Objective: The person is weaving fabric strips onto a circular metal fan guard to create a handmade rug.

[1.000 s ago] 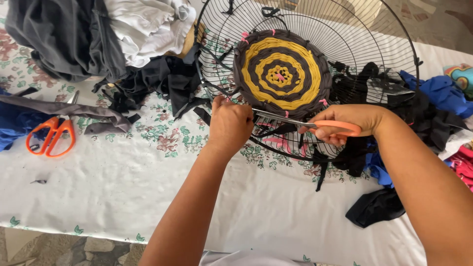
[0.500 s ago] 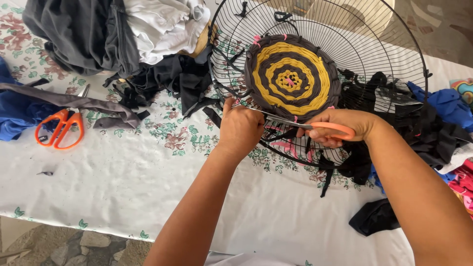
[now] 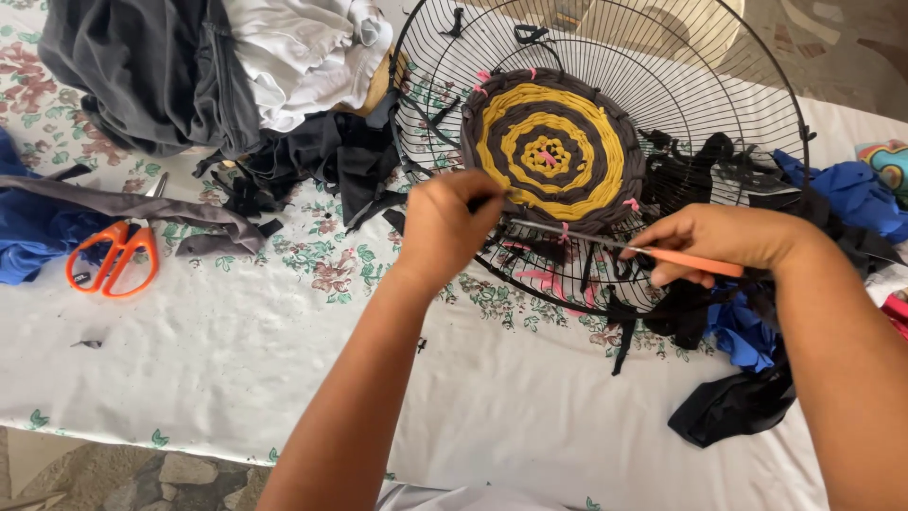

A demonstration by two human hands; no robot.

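A black wire fan guard (image 3: 738, 76) lies on the table with a round woven mat (image 3: 553, 151) of yellow and dark grey fabric strips at its centre. My left hand (image 3: 449, 227) pinches a dark fabric strip at the mat's lower left edge. My right hand (image 3: 719, 241) grips a thin metal tool with an orange handle (image 3: 686, 262); its shaft points left across the wires toward my left hand. Small pink ties dot the mat's rim.
Orange-handled scissors (image 3: 113, 257) lie at the left on the floral white tablecloth (image 3: 236, 360). Grey, white and black clothes (image 3: 189, 66) are piled at the back left. Blue and black fabric scraps (image 3: 747, 331) lie at the right, under and beside the guard.
Both hands stay at the mat's lower edge with the tool between them; my right hand has shifted slightly right. The view has moved closer and a little to the right.
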